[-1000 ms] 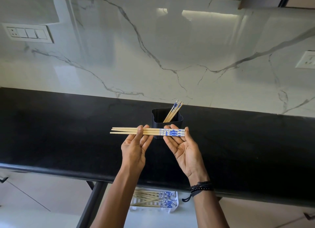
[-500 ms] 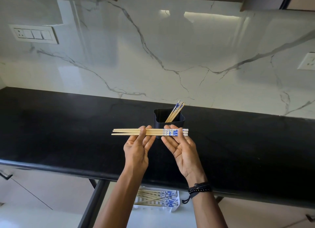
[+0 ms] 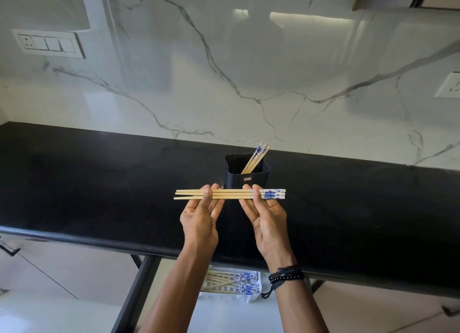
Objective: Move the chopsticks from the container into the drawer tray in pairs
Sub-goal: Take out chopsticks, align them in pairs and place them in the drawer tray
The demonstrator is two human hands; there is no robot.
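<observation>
My left hand and right hand each pinch one level bundle of chopsticks, thumbs on top | held over the counter, just in front of the black container, which holds more | the white drawer tray below holds others

**Around the two hands**

The held chopsticks lie crosswise from the left hand to the right hand, above the counter. Just beyond the right hand's fingertips stands the container, with more chopsticks in it. Below both wrists, the drawer tray holds other chopsticks.
</observation>
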